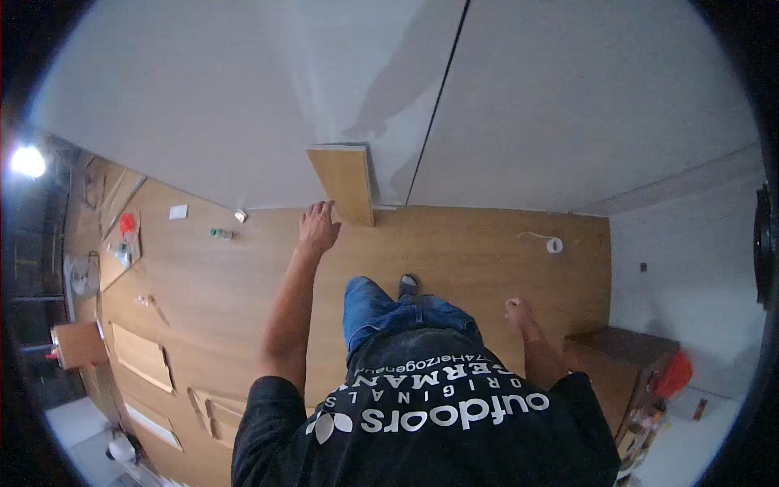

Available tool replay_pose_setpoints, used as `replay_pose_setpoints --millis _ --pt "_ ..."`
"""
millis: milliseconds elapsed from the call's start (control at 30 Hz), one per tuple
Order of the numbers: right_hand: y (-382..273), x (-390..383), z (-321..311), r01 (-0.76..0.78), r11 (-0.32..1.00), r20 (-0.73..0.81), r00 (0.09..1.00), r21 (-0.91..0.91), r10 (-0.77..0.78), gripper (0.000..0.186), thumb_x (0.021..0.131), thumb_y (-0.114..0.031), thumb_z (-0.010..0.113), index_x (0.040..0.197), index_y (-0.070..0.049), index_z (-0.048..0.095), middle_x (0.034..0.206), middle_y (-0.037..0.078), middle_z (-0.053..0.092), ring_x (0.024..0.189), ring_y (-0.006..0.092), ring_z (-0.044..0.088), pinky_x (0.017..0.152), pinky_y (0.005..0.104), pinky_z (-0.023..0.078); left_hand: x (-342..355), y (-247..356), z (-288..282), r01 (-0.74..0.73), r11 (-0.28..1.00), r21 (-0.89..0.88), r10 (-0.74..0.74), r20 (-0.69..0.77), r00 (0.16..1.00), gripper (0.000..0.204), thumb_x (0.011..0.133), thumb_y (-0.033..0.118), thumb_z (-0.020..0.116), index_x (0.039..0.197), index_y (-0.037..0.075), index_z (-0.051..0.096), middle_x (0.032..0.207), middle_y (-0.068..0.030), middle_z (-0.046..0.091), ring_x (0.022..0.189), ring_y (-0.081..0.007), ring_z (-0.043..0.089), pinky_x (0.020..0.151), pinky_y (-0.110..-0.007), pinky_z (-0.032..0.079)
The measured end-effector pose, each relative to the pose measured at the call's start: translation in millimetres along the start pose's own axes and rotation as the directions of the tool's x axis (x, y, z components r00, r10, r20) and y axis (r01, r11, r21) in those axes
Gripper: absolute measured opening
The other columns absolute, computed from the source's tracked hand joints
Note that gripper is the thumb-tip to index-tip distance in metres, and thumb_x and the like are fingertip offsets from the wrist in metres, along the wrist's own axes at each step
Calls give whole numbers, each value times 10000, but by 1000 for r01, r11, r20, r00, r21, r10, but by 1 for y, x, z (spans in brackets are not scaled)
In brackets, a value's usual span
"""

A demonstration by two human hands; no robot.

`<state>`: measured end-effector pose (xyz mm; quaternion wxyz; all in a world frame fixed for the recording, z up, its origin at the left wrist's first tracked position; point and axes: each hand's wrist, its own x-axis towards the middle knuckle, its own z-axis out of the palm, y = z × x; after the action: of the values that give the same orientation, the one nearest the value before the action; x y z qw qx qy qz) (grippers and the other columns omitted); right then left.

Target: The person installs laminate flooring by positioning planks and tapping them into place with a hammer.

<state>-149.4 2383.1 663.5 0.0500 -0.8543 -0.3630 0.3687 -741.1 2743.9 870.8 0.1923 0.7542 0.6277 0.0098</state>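
Observation:
A light wood board (345, 183) stands upright on the floor against the large white panel wall (243, 105). Beside its lower left edge is my left hand (319, 230), reaching forward with fingers apart and holding nothing; whether a fingertip touches the board I cannot tell. My right hand (519, 312) hangs out to the right at a lower level, its fingers curled together. Something small may be in them, but it is too small to make out.
A white tape roll (554, 244) lies on the wood floor (454, 243) near the wall. A brown cabinet (600, 365) stands at the right. On the left are a small green-capped bottle (221, 234), flat wooden panels (142, 355) and a cardboard box (81, 345).

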Motion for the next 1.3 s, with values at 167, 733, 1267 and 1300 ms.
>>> replay_pose_setpoints --millis 167,733,1267,1300 --pt "-30 -33 -27 163 980 -293 948 112 -124 235 939 -236 639 1014 -30 725 844 63 693 754 196 687 662 371 561 204 -32 0 -378 871 315 444 -172 880 589 915 137 584 1491 100 466 1555 -148 451 1439 -352 404 1186 -517 312" --pt "-175 -513 373 -810 493 -18 514 318 857 257 870 -342 722 1018 -136 763 911 146 758 827 276 724 729 409 580 255 -112 70 -781 614 118 669 447 594 490 913 353 690 1192 -49 658 1045 -303 723 927 -501 702 805 -531 575" --pt "-10 -575 445 -315 -124 206 243 941 948 303 888 -348 681 1049 -99 746 780 121 737 669 215 691 645 381 571 10 188 172 -932 268 245 556 751 357 448 772 444 750 915 26 675 847 -217 725 808 -461 701 705 -556 561" --pt "25 -567 425 -277 -92 167 262 957 950 303 888 -348 681 1049 -99 746 780 121 737 669 215 691 645 381 571 15 213 192 -926 376 46 662 685 303 432 786 435 742 902 24 678 848 -224 723 809 -464 700 695 -562 555"
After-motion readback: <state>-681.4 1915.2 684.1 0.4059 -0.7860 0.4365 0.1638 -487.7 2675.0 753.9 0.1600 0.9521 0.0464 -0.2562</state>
